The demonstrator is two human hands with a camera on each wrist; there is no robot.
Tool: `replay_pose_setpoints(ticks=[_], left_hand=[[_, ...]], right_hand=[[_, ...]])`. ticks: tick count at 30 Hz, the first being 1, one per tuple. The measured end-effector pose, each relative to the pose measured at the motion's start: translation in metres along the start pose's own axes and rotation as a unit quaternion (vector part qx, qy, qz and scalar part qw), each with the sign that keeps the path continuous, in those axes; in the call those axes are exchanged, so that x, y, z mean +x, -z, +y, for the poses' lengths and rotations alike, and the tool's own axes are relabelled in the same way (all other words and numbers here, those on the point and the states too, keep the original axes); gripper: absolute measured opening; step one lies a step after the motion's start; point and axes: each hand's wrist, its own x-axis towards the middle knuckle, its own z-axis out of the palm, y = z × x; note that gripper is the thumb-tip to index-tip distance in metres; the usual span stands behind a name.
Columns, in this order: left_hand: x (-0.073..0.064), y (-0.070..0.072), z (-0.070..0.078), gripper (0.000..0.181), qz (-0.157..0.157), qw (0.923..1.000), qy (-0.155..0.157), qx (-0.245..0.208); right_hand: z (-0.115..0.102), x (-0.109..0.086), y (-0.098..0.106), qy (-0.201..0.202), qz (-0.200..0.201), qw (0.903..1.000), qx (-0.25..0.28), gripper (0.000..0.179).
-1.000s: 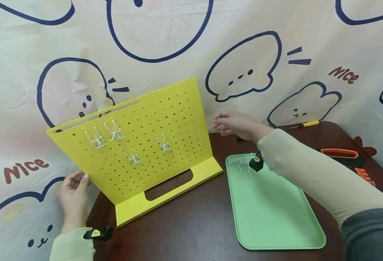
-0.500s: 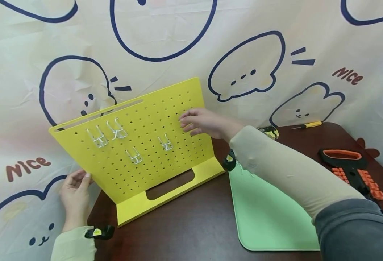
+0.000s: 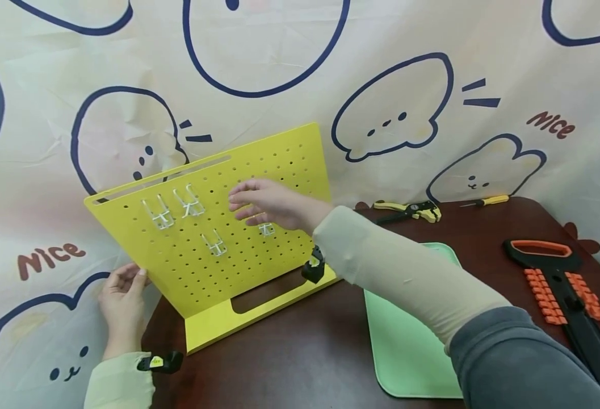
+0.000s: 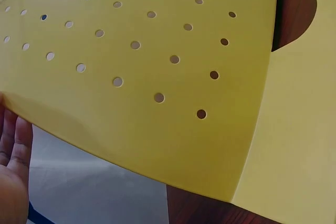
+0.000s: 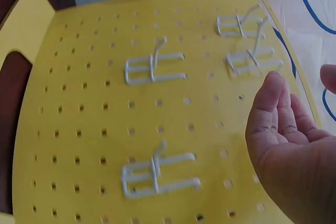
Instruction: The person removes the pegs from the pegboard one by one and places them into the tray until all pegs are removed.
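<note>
A yellow pegboard point(image 3: 177, 272) stands tilted on the dark table, its foot bent forward with a long cutout. Several white wire hooks hang in its holes: two near the upper left, a lower hook point(image 3: 215, 244), and another hook point(image 5: 157, 174) farther right. My left hand point(image 3: 123, 307) grips the board's left edge, thumb in front; in the left wrist view its fingers point(image 4: 21, 145) meet the edge. My right hand point(image 3: 274, 204) is raised before the board's middle, fingers loosely bent, holding nothing. It partly covers the right hook in the head view.
A green tray point(image 3: 407, 352) lies to the right, partly under my right forearm. Behind it are yellow-and-black wire strippers point(image 3: 412, 211) and a yellow-handled screwdriver point(image 3: 491, 200). A black tool holder with orange parts point(image 3: 550, 264) lies at far right. A printed cloth hangs behind.
My right hand has moved left from beside the board to in front of its middle. The wire strippers have come into view. My left hand has kept its hold on the board's edge.
</note>
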Motion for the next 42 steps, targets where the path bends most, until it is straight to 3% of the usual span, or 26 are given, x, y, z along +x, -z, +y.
replay_pose_setpoints(ticks=[4, 12, 20, 28, 33, 38, 42], left_hand=[[0.0, 0.0, -0.001, 0.013, 0.004, 0.9999, -0.004, -0.014], [-0.001, -0.001, 0.0, 0.013, 0.009, 0.9998, -0.002, -0.018], [-0.002, 0.001, -0.001, 0.013, 0.012, 0.9997, -0.001, -0.023], [-0.003, -0.003, -0.005, 0.012, 0.009, 0.9997, -0.016, -0.012], [0.0, -0.001, -0.005, 0.014, 0.001, 0.9989, -0.026, -0.039], [0.002, 0.003, 0.001, 0.01, -0.018, 0.9997, 0.013, 0.004], [0.004, 0.006, 0.007, 0.006, -0.024, 0.9984, 0.027, 0.042]], right_hand=[[0.006, 0.009, -0.016, -0.018, 0.007, 0.9995, 0.023, 0.03], [0.014, 0.028, -0.057, -0.061, 0.016, 0.991, 0.118, 0.028], [0.018, 0.038, -0.086, -0.057, 0.058, 0.9789, 0.187, 0.013], [0.019, 0.043, -0.094, -0.033, 0.09, 0.9613, 0.258, 0.01], [0.016, 0.038, -0.093, -0.031, 0.07, 0.9608, 0.267, 0.01], [0.015, 0.025, -0.09, -0.027, 0.037, 0.9698, 0.24, 0.009], [0.019, 0.01, -0.076, -0.02, 0.01, 0.979, 0.203, 0.006]])
